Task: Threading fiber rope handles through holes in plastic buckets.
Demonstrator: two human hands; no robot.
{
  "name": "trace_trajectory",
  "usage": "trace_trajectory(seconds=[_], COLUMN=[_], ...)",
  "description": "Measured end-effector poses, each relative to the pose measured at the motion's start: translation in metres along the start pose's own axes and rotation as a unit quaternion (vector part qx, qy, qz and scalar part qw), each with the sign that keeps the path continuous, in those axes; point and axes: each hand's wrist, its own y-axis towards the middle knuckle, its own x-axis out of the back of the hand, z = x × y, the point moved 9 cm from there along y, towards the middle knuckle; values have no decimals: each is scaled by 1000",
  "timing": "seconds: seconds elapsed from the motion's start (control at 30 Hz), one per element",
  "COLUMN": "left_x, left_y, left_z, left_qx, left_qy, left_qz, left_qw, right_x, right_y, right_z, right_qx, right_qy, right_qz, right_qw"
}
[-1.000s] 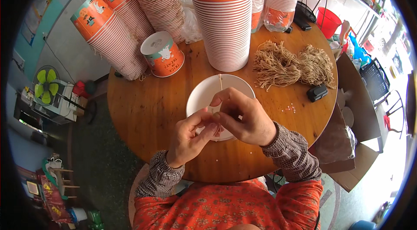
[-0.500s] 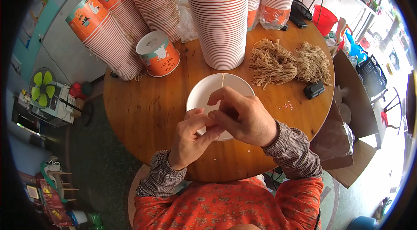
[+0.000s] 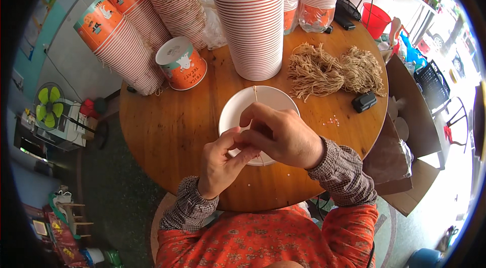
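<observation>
White tub point(image 3: 235, 108) sits mouth-up on the wooden table point(image 3: 167, 141), cord point(image 3: 256, 95) running from its far rim toward the hands. Left hand point(image 3: 218, 167) and right hand point(image 3: 291, 139) meet over the mouth, fingertips bunched together; can't tell whether they're clamped on the cord, the knuckles hide it. Risks, as judged: cord slips if the pinch is loose, since it looks thin. Hard pull could tip or drag the light-looking tub. Shoved away, it could bump the tall tub stack point(image 3: 248, 35) just beyond.
</observation>
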Motion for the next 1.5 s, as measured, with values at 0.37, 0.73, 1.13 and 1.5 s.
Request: trace_trajectory(seconds=[0.37, 0.73, 1.13, 1.5], left_x=[-6, -28, -44, -1], left_y=[4, -27, -39, -17], left_z=[-26, -16, -22, -1], left_qx=[-101, -120, -252, -191], left_qy=[204, 308, 349, 393], left_qz=[18, 34, 100, -18], left_qw=[974, 943, 897, 899], right_x=[13, 58, 84, -3], right_y=[9, 26, 28, -63], right_z=[-27, -59, -66, -54], right_qx=[-67, -128, -116, 3], right_qy=[86, 490, 319, -128], right_qz=[-11, -131, -176, 176], right_qw=[994, 852, 924, 976])
